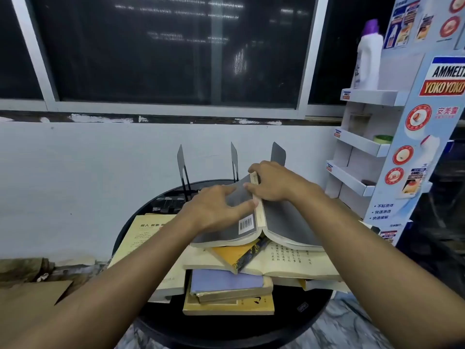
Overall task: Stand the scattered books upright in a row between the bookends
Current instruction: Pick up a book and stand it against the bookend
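Now our left hand (216,210) presses flat on the grey paperback book (284,217) splayed atop the pile (226,283); right hand (274,183) pinches its spine; next, we close it and stand it between black metal bookends (278,153).

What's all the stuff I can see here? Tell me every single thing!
table: 1, black, round, centre
grey book: 1, grey, open face-down atop the pile
other books: at least 5, cream, yellow, lilac, piled flat on the table
bookends: 3, black, upright at the table's back
display stand: 1, white and blue, right side
bottle: 1, white with purple cap, stand's top shelf
roll: 1, greenish, stand's second shelf
cardboard: 1, brown, lower left
window: 1, dark, above the wall
left hand: 1, rests on the grey book's left cover
right hand: 1, grips the grey book's spine
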